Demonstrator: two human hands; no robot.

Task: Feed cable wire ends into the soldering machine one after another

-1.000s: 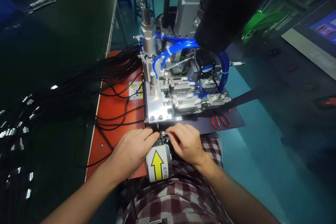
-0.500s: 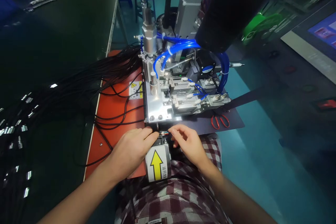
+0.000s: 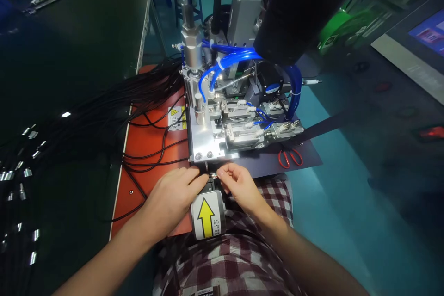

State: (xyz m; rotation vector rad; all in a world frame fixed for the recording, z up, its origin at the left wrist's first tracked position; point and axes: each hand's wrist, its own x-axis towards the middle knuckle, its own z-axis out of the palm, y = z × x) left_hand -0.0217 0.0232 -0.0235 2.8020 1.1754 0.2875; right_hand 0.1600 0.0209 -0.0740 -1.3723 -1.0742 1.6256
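At the machine's front edge, my left hand [image 3: 176, 196] is closed, thumb and index finger together, on the end of a cable whose body it hides. Short thin wires [image 3: 212, 175] stick out to the right of those fingertips. From the right, my right hand [image 3: 240, 188] pinches at the wire tips, its fingertips almost meeting the left ones. Just below both hands sits a white label with a yellow arrow [image 3: 207, 217] on a rounded cover. Above them stands the machine's bright metal plate [image 3: 204, 141] with its bolts.
Blue air tubes [image 3: 239, 55] arch over small cylinders on the machine. Red-handled scissors [image 3: 290, 159] lie at right on the dark base. Black cables [image 3: 149, 85] with metal-tipped ends run across the red board [image 3: 138, 180] onto the dark table [image 3: 86, 46]. A dark column [image 3: 298, 14] hangs overhead.
My right hand has come left, its fingertips closing on the coloured wire ends beside my left fingers. My left hand keeps its grip in nearly the same place. The whole view has shifted slightly.
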